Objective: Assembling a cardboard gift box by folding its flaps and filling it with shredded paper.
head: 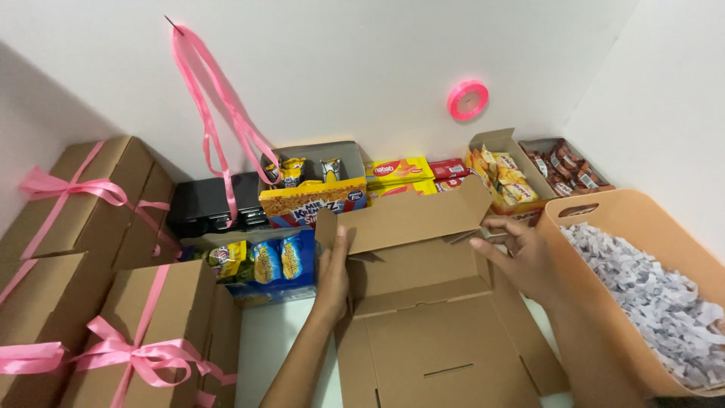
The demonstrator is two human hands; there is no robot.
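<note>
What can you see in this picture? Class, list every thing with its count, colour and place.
open box: one, brown, centre, unfolded
tied boxes: about four, brown with pink ribbons, left
ribbon: one, pink, hanging from a pin on the wall
ribbon roll: one, pink, on the wall
snack boxes: several, yellow, blue, red, along the wall
black box: one, beside the snacks
bin: one, orange, right, holding white shredded paper
left hand: on the open box's left flap
right hand: at its right flap
</note>
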